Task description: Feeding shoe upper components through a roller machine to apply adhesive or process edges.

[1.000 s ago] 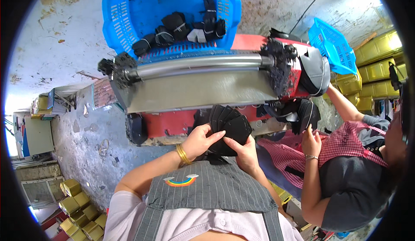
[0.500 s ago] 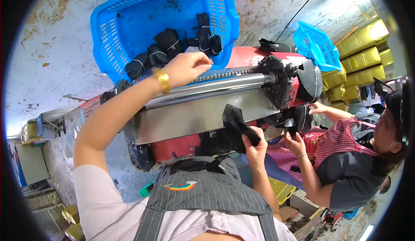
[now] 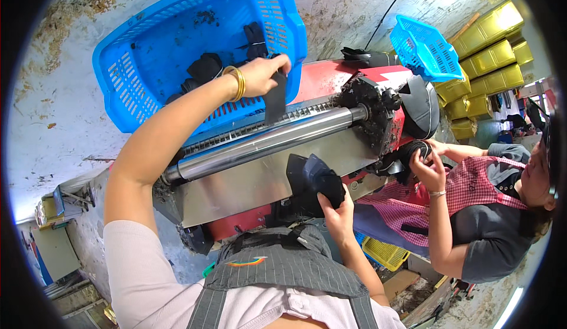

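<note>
The left hand (image 3: 264, 80), stretched to the far side of the machine, pinches a flat black piece (image 3: 275, 102) between thumb and fingers. The piece hangs down, its lower end just beyond the shiny metal roller (image 3: 271, 143). Nearer and to the right, the right hand (image 3: 338, 215) grips a fanned stack of black pieces (image 3: 316, 178) over the near edge of the metal plate (image 3: 242, 181). At the far left, a large blue basket (image 3: 168, 40) holds dark bundles (image 3: 205, 66). On the right, a co-worker (image 3: 458, 190) in a checked apron handles another black bundle (image 3: 412, 159).
</note>
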A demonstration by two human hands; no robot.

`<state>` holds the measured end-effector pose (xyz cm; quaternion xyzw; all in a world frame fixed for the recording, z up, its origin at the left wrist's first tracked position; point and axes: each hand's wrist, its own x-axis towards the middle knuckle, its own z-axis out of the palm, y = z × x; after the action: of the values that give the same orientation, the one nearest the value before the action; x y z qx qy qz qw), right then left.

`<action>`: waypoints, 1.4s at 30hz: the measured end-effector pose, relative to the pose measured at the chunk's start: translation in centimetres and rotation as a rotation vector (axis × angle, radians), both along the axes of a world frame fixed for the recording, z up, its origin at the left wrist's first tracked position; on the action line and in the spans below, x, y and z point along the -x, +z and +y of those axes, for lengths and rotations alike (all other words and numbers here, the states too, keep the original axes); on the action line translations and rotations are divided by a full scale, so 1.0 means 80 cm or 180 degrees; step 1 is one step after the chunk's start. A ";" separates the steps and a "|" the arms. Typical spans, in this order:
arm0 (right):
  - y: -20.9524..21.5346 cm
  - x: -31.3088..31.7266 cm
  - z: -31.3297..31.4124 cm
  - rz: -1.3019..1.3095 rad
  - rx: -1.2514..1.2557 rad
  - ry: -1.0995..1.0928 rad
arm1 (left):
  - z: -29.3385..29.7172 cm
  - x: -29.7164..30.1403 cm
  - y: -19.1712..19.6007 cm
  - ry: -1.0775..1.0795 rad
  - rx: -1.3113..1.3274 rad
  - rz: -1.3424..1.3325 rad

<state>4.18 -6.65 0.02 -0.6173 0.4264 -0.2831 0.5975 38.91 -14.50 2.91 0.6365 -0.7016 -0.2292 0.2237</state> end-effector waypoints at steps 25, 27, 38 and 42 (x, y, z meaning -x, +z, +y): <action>-0.001 -0.006 -0.009 -0.0124 0.0143 -0.0008 | 0.010 0.027 -0.030 -0.0761 -0.0296 0.0109; 0.009 -0.005 -0.004 -0.0045 0.0092 -0.0050 | 0.004 0.016 -0.010 -0.0649 -0.0265 -0.0081; 0.006 -0.010 -0.021 -0.0116 0.0011 0.0082 | 0.005 0.039 -0.041 -0.0895 -0.0464 0.0390; 0.006 0.000 -0.010 0.0039 0.0056 -0.0262 | -0.012 0.014 -0.002 -0.0713 -0.0320 0.0063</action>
<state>4.15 -7.45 0.48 -0.6061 0.4526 -0.3074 0.5773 37.82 -15.43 2.72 0.5622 -0.7537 -0.2940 0.1715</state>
